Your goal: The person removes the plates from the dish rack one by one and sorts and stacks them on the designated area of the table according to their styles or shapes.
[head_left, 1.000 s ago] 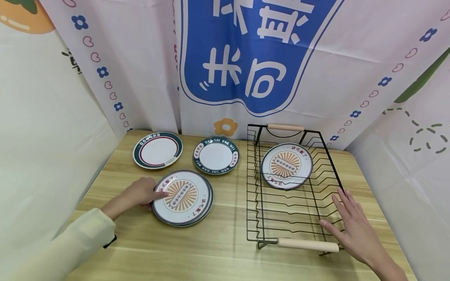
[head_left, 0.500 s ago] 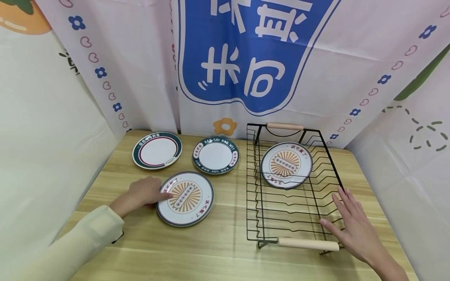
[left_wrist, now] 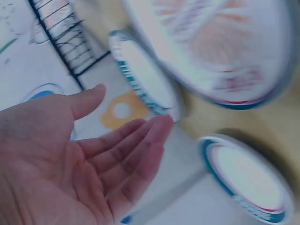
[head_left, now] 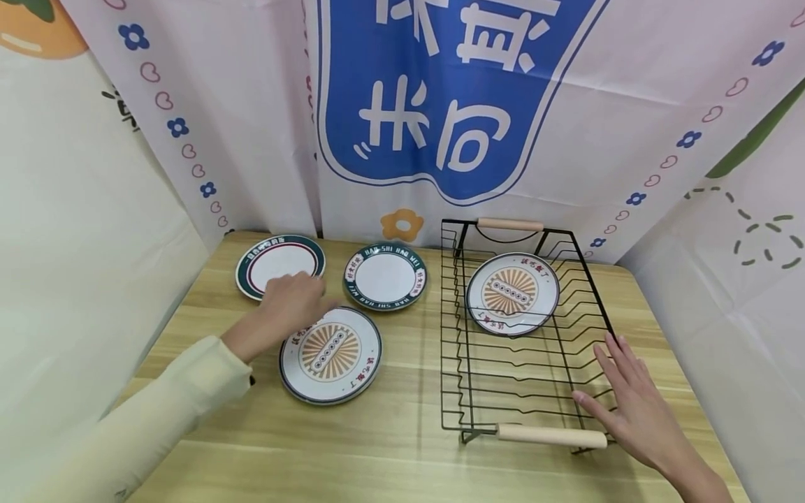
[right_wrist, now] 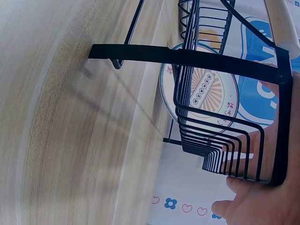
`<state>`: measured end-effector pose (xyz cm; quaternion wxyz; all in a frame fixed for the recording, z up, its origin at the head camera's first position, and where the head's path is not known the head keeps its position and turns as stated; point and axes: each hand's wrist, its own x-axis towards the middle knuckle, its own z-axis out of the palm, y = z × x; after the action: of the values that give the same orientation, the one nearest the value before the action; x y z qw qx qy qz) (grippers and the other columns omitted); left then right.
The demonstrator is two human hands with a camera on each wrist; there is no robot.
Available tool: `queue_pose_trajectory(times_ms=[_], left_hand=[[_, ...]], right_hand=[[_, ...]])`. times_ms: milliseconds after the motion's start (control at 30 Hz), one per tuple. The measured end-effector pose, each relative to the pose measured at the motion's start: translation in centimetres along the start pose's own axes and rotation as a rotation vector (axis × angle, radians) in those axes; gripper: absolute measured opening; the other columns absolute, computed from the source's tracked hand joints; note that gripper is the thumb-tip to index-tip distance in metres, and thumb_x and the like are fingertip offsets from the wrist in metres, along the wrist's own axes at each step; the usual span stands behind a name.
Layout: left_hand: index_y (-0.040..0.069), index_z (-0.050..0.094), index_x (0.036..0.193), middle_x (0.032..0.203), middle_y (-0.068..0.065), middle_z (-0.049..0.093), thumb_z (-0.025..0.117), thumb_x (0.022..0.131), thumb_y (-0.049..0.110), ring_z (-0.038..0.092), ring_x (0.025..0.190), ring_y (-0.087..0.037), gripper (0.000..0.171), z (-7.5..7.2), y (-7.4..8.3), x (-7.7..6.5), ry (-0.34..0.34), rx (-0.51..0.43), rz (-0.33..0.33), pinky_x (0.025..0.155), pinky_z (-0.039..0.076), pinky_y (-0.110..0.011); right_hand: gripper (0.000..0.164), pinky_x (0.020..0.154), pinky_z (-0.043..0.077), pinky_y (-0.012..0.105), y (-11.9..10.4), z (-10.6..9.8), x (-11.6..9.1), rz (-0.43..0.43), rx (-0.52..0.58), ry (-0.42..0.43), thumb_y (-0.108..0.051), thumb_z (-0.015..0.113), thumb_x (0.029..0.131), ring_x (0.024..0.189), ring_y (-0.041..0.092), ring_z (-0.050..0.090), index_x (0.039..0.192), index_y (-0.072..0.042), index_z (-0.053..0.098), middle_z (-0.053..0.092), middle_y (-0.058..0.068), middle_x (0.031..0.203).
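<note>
My left hand (head_left: 291, 307) is raised over the plates with its fingers loosely bent and nothing in them; the left wrist view shows its palm (left_wrist: 51, 164) bare. Below it lies a stack of white plates (head_left: 330, 356) with an orange sunburst on the top one. Behind the hand is a partly covered plate with a green-and-red rim (head_left: 251, 276). A smaller green-rimmed plate (head_left: 386, 276) lies just right of it. My right hand (head_left: 632, 405) rests on the right side of the black wire dish rack (head_left: 518, 388), fingers spread and fairly straight.
One sunburst plate (head_left: 512, 295) leans in the rack's rear slots. The rack has wooden handles, the front one (head_left: 551, 436) close to my right hand. Printed cloth (head_left: 264, 126) hangs behind and beside the wooden table (head_left: 377, 454).
My left hand has shifted the stack slightly right and squared it, then let go and lifted up and away toward the back plates. The right hand stays on the rack.
</note>
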<state>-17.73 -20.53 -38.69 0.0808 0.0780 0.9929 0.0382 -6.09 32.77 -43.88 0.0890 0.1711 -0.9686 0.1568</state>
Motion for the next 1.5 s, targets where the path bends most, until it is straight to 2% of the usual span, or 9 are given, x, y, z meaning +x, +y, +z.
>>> queue_pose_trajectory(times_ms=[267, 533, 700, 800, 867, 1033, 1233, 1367, 1500], left_hand=[[0.011, 0.066, 0.117, 0.109, -0.007, 0.069, 0.063, 0.092, 0.049, 0.067, 0.089, -0.025, 0.046, -3.0, 5.7, 3.5, 0.183, -0.081, 0.247, 0.069, 0.056, -0.041], [0.013, 0.06, 0.129, 0.127, -0.006, 0.062, 0.058, 0.094, 0.052, 0.065, 0.102, -0.026, 0.052, -4.9, 11.7, 7.0, 0.151, -0.104, 0.41, 0.078, 0.055, -0.043], [0.018, 0.063, 0.125, 0.119, 0.0, 0.065, 0.056, 0.095, 0.052, 0.064, 0.096, -0.018, 0.046, -5.5, 15.1, 9.2, 0.053, -0.124, 0.447, 0.069, 0.054, -0.036], [0.017, 0.067, 0.11, 0.093, 0.004, 0.065, 0.057, 0.096, 0.049, 0.059, 0.076, -0.012, 0.036, -5.5, 16.8, 10.3, 0.02, -0.137, 0.472, 0.058, 0.047, -0.028], [0.013, 0.065, 0.095, 0.074, 0.004, 0.053, 0.058, 0.096, 0.046, 0.047, 0.062, -0.011, 0.033, -5.5, 17.7, 10.9, 0.003, -0.154, 0.483, 0.052, 0.039, -0.025], [0.01, 0.066, 0.109, 0.1, -0.002, 0.068, 0.061, 0.095, 0.041, 0.058, 0.071, -0.009, 0.034, -5.2, 19.7, 12.2, -0.045, -0.191, 0.477, 0.067, 0.05, -0.025], [0.01, 0.056, 0.135, 0.118, -0.004, 0.065, 0.062, 0.096, 0.037, 0.064, 0.089, -0.014, 0.048, -4.7, 22.1, 13.2, -0.095, -0.19, 0.465, 0.077, 0.052, -0.029], [0.01, 0.049, 0.142, 0.141, -0.003, 0.054, 0.06, 0.097, 0.035, 0.059, 0.116, -0.015, 0.052, -4.4, 23.3, 13.5, -0.118, -0.18, 0.48, 0.098, 0.047, -0.028], [0.009, 0.062, 0.116, 0.108, -0.005, 0.064, 0.061, 0.097, 0.031, 0.059, 0.085, -0.012, 0.029, -4.2, 24.1, 14.0, -0.179, -0.191, 0.494, 0.076, 0.048, -0.024]], right_hand=[[0.084, 0.119, -0.009, 0.031, 0.0, 0.1, 0.2, 0.002, -0.01, -0.007, -0.041, 0.068, 0.089, 0.151, 0.022, -0.004, 0.151, 0.001, 0.029, 0.006, 0.008, 0.164], [0.084, 0.12, -0.008, 0.033, 0.1, 0.1, 0.0, 0.004, 0.011, 0.0, -0.04, 0.069, 0.088, 0.151, 0.022, -0.004, 0.15, 0.002, 0.03, 0.007, 0.009, 0.164], [0.084, 0.119, -0.009, 0.031, 0.1, -0.1, -0.1, 0.008, 0.017, -0.005, -0.039, 0.069, 0.089, 0.151, 0.023, -0.005, 0.151, 0.002, 0.028, 0.007, 0.011, 0.164], [0.084, 0.119, -0.009, 0.029, 0.1, 0.0, 0.0, 0.008, 0.025, -0.008, -0.038, 0.069, 0.089, 0.151, 0.023, -0.005, 0.151, 0.001, 0.027, 0.007, 0.012, 0.164], [0.084, 0.119, -0.009, 0.029, 0.1, 0.0, 0.0, 0.007, 0.029, -0.006, -0.038, 0.069, 0.089, 0.151, 0.023, -0.005, 0.151, 0.001, 0.027, 0.007, 0.012, 0.164], [0.084, 0.119, -0.009, 0.028, 0.0, 0.1, 0.0, 0.0, 0.032, -0.001, -0.037, 0.07, 0.089, 0.151, 0.022, -0.005, 0.151, 0.0, 0.029, 0.007, 0.009, 0.164], [0.084, 0.119, -0.009, 0.027, 0.1, 0.2, -0.1, 0.001, 0.027, 0.004, -0.037, 0.07, 0.088, 0.151, 0.021, -0.004, 0.151, 0.0, 0.03, 0.007, 0.007, 0.164], [0.084, 0.119, -0.008, 0.03, 0.1, 0.1, -0.1, -0.006, 0.033, 0.007, -0.037, 0.071, 0.087, 0.151, 0.022, -0.004, 0.15, 0.001, 0.03, 0.007, 0.007, 0.164], [0.084, 0.119, -0.009, 0.03, 0.1, 0.1, 0.0, -0.004, 0.038, 0.008, -0.036, 0.071, 0.087, 0.151, 0.022, -0.004, 0.15, 0.001, 0.03, 0.006, 0.007, 0.164]])
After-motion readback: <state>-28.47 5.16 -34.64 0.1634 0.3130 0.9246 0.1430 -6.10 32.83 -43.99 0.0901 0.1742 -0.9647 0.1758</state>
